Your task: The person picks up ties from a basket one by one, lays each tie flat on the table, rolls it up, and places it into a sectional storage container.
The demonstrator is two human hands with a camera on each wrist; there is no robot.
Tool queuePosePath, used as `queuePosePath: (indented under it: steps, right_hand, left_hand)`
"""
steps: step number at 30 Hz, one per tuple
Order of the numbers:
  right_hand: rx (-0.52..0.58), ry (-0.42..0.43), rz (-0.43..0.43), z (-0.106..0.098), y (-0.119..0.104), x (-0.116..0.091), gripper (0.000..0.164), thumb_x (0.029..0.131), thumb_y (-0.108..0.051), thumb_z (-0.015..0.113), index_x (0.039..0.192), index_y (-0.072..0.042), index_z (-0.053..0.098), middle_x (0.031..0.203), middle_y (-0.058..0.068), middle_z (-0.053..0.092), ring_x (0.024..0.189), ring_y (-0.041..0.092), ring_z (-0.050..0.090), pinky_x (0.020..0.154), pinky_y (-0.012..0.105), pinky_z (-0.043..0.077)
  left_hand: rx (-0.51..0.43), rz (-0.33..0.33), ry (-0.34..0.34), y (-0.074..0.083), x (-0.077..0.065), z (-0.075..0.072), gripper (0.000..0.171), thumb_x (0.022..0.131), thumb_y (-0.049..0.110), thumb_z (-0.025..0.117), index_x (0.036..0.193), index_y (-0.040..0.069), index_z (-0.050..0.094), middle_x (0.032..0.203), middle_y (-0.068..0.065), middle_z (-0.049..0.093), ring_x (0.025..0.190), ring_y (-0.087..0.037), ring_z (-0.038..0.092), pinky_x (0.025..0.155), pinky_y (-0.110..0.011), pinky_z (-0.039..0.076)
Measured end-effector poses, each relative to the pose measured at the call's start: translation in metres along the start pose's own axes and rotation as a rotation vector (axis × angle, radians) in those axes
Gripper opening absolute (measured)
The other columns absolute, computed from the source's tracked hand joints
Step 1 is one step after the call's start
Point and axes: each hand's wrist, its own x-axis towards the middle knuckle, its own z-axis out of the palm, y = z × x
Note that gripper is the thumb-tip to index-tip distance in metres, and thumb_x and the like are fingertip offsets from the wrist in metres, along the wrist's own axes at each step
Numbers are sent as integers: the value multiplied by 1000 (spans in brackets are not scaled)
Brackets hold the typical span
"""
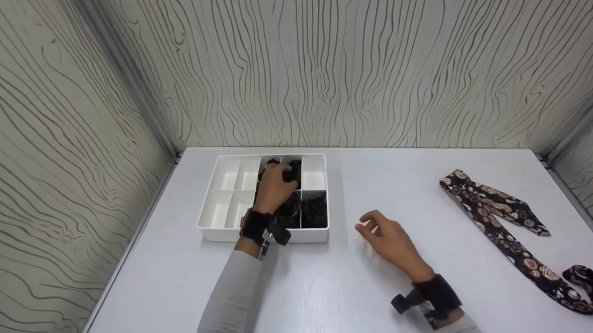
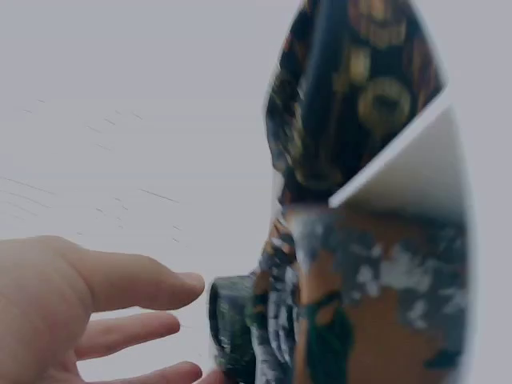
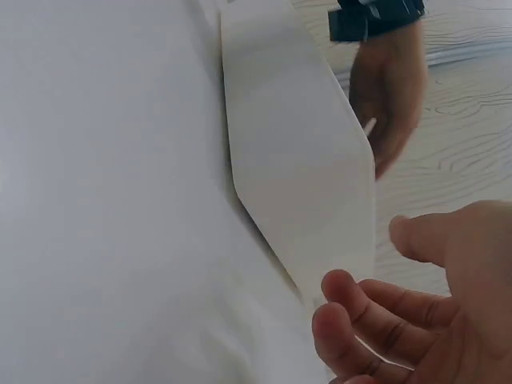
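My left hand (image 1: 275, 187) reaches into the back row of a white divided tray (image 1: 309, 235), over dark rolled cloth. In the left wrist view its thumb and fingers stand apart beside a small dark roll (image 2: 232, 320), with patterned cloth (image 2: 376, 88) bulging above a white divider. Rolls of dark fabric (image 1: 314, 211) fill several compartments; those under the hand are partly hidden. To the right of the tray, my right hand (image 1: 392, 242) hovers above the table with loosely bent fingers and holds nothing. The right wrist view shows it near the tray's outer wall (image 3: 300, 120).
A dark floral necktie (image 1: 494, 230) lies on the right of the white table (image 1: 322, 295), folded over at its far end and curled at its near end. Wood-patterned panels (image 1: 292, 76) enclose the back and sides. The tray's left compartments (image 1: 216, 210) show bare white floors.
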Motion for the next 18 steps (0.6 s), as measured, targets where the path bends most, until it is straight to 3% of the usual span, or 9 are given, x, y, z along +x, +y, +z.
queuePosePath:
  steps: [3, 6, 9, 11, 14, 18]
  right_hand:
    - [-91, 88, 18, -34, 18, -15, 25, 104, -23, 70, 122, -6, 68, 98, 6, 73, 81, 14, 63, 72, 28, 48]
    - [-176, 163, 41, -73, 40, -34, 30, 103, -22, 69, 126, -2, 66, 108, 13, 74, 91, 23, 66, 74, 33, 51]
    - [-264, 248, 61, -107, 63, -53, 36, 103, -22, 68, 129, 3, 65, 121, 26, 69, 104, 40, 64, 81, 50, 56]
    - [-331, 316, 82, -128, 80, -64, 39, 102, -21, 68, 129, 7, 63, 129, 36, 62, 114, 52, 57, 90, 64, 50]
    - [-400, 378, 214, -157, 104, -80, 50, 102, -22, 63, 138, 12, 54, 144, 47, 43, 133, 67, 35, 105, 80, 31]
    - [-450, 375, 528, -183, 133, -99, 68, 102, -25, 56, 151, 16, 31, 159, 50, 12, 151, 69, 3, 118, 82, 8]
  left_hand:
    - [-39, 32, -20, 4, -18, -2, 38, 96, 6, 72, 131, -5, 68, 144, -28, 56, 114, -37, 64, 99, -48, 56]
    - [-57, 95, -33, 8, -36, 2, 32, 96, 5, 72, 126, -5, 70, 138, -26, 59, 115, -37, 64, 100, -48, 56]
    - [-90, 140, -40, 9, -56, 5, 26, 97, 4, 72, 122, -3, 72, 132, -21, 63, 125, -36, 61, 106, -48, 54]
    - [-128, 157, -35, 11, -69, 9, 23, 97, 4, 71, 119, -2, 73, 130, -19, 65, 125, -35, 61, 106, -49, 54]
    - [-169, 190, -7, 12, -86, 14, 18, 96, 2, 71, 113, 1, 75, 126, -15, 67, 124, -32, 62, 108, -49, 52]
    - [-185, 243, 50, 11, -106, 23, 13, 95, -2, 70, 105, 4, 77, 121, -9, 70, 122, -28, 62, 110, -47, 50]
